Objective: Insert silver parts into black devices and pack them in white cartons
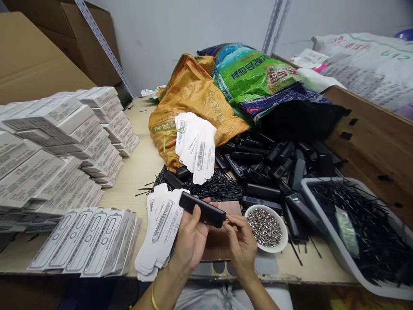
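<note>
My left hand (192,237) is closed around a black oblong plastic device (203,209), with the thumb lying on its top face. The device tilts down toward the right. At its right end, my right hand (240,241) pinches with thumb and fingertips; a tiny metallic glint shows there, too small to name. Just right of that hand stands a white bowl (284,242) full of small shiny metal pieces (263,226). Beneath the hands lies a brown board (214,249). Flat printed white cards (163,224) are fanned out beside my left hand.
Stacked white boxes (64,125) fill the left side. Behind are a pile of black devices (264,168), thin black sticks (213,185), more cards (196,146), an orange sack (193,99) and a green sack (251,73). A grey tray (358,275) holds black pieces at right.
</note>
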`<state>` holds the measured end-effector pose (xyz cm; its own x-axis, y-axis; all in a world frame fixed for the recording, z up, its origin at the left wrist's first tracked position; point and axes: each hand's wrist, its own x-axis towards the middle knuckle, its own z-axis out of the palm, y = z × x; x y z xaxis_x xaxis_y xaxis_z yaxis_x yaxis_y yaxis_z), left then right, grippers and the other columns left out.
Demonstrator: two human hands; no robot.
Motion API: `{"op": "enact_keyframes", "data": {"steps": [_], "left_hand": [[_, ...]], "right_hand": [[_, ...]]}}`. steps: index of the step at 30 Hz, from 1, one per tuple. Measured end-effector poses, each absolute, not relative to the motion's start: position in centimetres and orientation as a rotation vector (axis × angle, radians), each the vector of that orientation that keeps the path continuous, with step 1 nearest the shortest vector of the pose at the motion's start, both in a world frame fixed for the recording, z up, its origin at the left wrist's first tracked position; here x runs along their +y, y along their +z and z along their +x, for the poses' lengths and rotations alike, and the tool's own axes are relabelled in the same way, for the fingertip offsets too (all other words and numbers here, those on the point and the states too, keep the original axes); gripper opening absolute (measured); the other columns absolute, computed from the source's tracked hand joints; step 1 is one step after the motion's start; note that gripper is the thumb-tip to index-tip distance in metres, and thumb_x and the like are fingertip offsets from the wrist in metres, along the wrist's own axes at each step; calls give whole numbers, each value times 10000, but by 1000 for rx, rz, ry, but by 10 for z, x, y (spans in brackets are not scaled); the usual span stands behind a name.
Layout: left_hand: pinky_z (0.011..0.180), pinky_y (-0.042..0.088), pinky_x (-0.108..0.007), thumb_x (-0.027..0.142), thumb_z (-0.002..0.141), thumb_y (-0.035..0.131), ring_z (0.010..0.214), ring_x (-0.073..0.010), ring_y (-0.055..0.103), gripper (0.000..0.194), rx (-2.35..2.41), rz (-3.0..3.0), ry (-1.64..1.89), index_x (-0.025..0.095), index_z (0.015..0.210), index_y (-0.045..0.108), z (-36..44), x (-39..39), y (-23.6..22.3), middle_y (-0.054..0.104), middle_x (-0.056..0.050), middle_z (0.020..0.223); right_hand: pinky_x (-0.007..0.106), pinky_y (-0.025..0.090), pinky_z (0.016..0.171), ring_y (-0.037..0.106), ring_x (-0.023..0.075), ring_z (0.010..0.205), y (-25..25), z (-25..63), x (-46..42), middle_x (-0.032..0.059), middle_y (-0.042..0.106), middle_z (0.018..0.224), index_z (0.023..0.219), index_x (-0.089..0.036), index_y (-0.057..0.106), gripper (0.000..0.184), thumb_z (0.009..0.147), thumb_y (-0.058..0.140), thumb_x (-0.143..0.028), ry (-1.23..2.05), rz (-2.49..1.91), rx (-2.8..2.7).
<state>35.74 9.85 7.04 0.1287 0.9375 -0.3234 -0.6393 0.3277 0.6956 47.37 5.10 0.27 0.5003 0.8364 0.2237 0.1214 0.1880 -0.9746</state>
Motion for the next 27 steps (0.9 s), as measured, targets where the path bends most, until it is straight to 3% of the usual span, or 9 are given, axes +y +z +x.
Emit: {"op": "enact_keyframes", "data": {"steps": [3, 5, 7, 12, 17, 20, 23, 25, 27], "left_hand": [[949, 471, -396, 243, 733, 758, 1000, -258, 628, 269, 806, 971, 1165, 234, 981, 655, 351, 88, 64, 679, -62, 1048], [910, 466, -368, 198, 741, 726, 900, -241, 628, 215, 883, 1248, 1006, 221, 949, 677, 359, 89, 51, 691, -67, 958], [883, 454, -365, 194, 779, 672, 868, -242, 615, 269, 1022, 1345, 906, 225, 1045, 656, 376, 100, 38, 687, -71, 940], [991, 371, -428, 251, 714, 744, 1033, -319, 576, 348, 1204, 1333, 985, 223, 1047, 645, 403, 141, 34, 662, -109, 1033], [1080, 284, -490, 278, 807, 643, 1210, -335, 486, 374, 1432, 1596, 951, 216, 1175, 622, 330, 124, 41, 582, -147, 1229], [1064, 269, -577, 242, 746, 687, 1242, -398, 424, 487, 1886, 1835, 820, 177, 1219, 587, 272, 102, 29, 538, -182, 1250], [997, 356, -588, 249, 735, 695, 1215, -413, 437, 607, 2077, 1990, 591, 143, 1301, 503, 243, 95, 13, 518, -212, 1263], [1001, 344, -609, 259, 730, 697, 1222, -422, 432, 608, 2070, 2051, 585, 134, 1293, 506, 239, 99, 11, 507, -227, 1284], [1048, 272, -634, 277, 704, 717, 1267, -430, 395, 596, 1987, 2024, 703, 151, 1259, 541, 238, 106, 21, 486, -219, 1327]], "right_hand": [[352, 470, 795, 601, 210, 897, 5, 491, 47, 74, 640, 1005, 1049, -224, 618, 196, 877, 589, -314, 613, -1376, -866], [354, 458, 800, 603, 217, 893, 9, 509, 47, 71, 650, 958, 983, -215, 628, 168, 880, 577, -338, 557, -1443, -873], [355, 449, 799, 603, 223, 866, 15, 529, 49, 66, 657, 895, 893, -209, 643, 163, 870, 584, -359, 497, -1502, -966], [356, 442, 759, 602, 229, 811, 31, 548, 68, 59, 661, 862, 889, -220, 653, 180, 865, 574, -380, 402, -1573, -1151], [372, 442, 717, 579, 247, 793, 28, 492, 102, 51, 665, 815, 844, -254, 647, 101, 876, 551, -265, 611, -1405, -1569], [385, 451, 759, 572, 272, 895, 22, 436, 128, 84, 666, 910, 882, -239, 646, 97, 830, 602, -169, 691, -1372, -1832], [412, 427, 814, 553, 320, 995, 21, 397, 154, 158, 620, 1061, 971, -164, 632, 344, 666, 790, -172, 722, -1633, -1996], [401, 411, 806, 567, 302, 951, 23, 390, 166, 136, 624, 989, 873, -158, 626, 285, 649, 802, -174, 732, -1692, -2015], [372, 390, 804, 570, 258, 908, 28, 396, 169, 83, 630, 893, 760, -178, 595, 160, 716, 749, -176, 733, -1666, -2032]]}}
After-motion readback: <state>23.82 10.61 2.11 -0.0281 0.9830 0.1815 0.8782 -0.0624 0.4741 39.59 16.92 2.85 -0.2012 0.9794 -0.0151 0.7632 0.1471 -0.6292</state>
